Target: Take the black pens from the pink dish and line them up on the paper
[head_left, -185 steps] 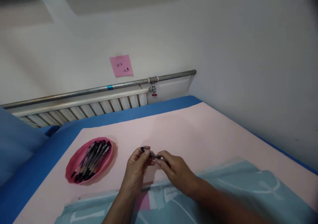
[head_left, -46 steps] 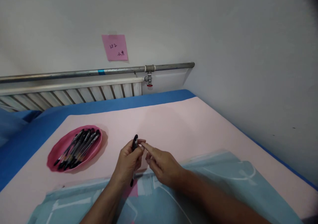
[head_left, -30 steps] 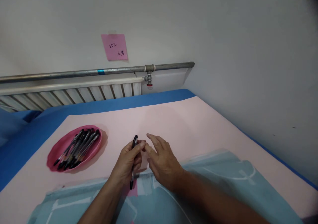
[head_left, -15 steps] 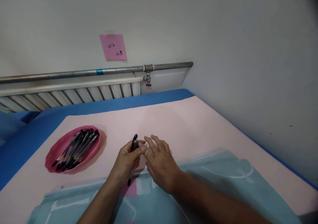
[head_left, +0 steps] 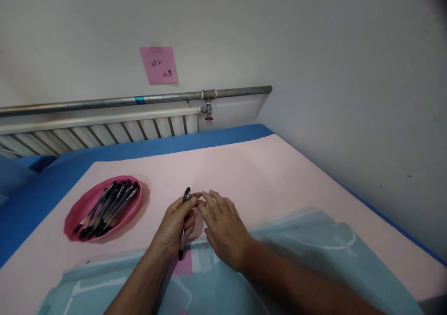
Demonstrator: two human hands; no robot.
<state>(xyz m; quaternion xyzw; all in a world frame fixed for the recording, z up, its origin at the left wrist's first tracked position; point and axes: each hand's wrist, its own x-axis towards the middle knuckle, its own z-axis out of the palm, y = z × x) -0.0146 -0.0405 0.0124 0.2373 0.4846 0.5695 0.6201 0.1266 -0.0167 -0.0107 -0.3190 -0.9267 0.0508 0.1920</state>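
My left hand (head_left: 176, 226) is closed around a black pen (head_left: 182, 245) with a clear barrel. The pen stands nearly upright in the picture, its black cap end with a clip above the thumb and its other black end below the palm. Beside it, my right hand (head_left: 223, 226) has its fingers stretched out and slightly apart, with the fingertips meeting those of the left. No object shows in the right hand; its thumb is mostly hidden. To the left, a pink oval basket (head_left: 70, 219) with a wavy rim holds several similar pens (head_left: 108, 208).
A pale pink mat (head_left: 237, 166) covers the blue-edged table (head_left: 181, 142). Light blue cloth (head_left: 310, 240) with white lines lies at the near side. Behind are a white radiator (head_left: 129, 129), a metal pipe (head_left: 104, 103) with a red-handled valve (head_left: 208, 118), and a pink note (head_left: 159, 65) on the wall.
The pen's top has shifted slightly left and its clip has turned in my left hand. The fingertips of my right hand have moved a little closer together.
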